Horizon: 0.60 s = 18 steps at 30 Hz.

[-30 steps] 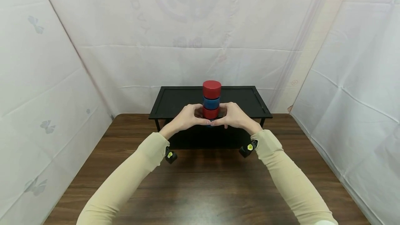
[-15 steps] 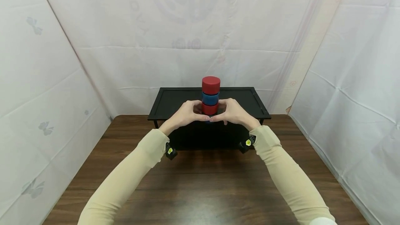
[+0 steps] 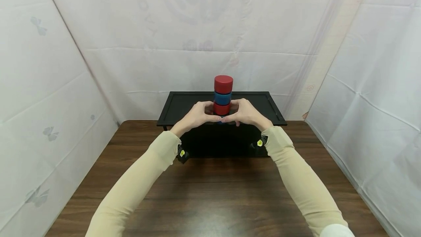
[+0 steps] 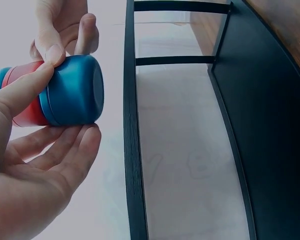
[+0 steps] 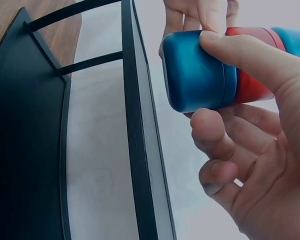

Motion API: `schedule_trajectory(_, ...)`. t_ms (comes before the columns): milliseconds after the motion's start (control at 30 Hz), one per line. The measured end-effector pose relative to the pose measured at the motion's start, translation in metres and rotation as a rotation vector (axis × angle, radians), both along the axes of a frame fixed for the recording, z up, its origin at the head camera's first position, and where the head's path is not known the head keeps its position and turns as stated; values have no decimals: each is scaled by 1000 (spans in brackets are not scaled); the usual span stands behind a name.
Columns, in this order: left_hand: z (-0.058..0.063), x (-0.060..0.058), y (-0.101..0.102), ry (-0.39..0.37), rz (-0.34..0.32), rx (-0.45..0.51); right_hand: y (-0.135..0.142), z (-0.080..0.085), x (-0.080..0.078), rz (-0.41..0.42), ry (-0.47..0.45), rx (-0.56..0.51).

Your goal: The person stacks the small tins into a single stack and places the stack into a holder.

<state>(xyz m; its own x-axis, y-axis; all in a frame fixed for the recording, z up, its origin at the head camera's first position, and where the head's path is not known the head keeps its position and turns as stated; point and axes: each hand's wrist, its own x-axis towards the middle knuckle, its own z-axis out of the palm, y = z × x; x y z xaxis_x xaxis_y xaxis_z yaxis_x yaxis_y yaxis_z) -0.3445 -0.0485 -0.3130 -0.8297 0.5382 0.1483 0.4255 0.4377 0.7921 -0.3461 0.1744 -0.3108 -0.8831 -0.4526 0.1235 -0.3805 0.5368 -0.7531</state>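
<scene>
A column of round canisters, alternating red and blue, is held upright between my two hands. Its top red canister (image 3: 223, 84) stands above a blue canister (image 3: 223, 99) and a second red canister (image 3: 222, 109). The lowest blue canister (image 4: 75, 90) shows its smooth rounded base in both wrist views. My left hand (image 3: 198, 115) grips the lower part from the left, thumb in front and fingers behind. From the other side, my right hand (image 3: 246, 113) grips the same part, and the thumb tips meet in front. The column's base is apart from the black rack (image 3: 190, 103).
The black two-level rack stands at the back of the brown wooden table (image 3: 213, 200). Its lower board (image 3: 217, 143) lies under the top one. White cloth (image 3: 131, 28) hangs behind and on both sides. A small camera is strapped to each wrist.
Both hands have risen together with the canister column, which now reaches higher against the back cloth. The grip looks the same, and the rack has not moved.
</scene>
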Motion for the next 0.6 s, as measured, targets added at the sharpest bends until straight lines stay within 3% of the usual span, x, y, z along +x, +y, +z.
schedule_trajectory(600,-5,-17,1,-63,14,34,-3,-1,-15,-25,-46,-15)
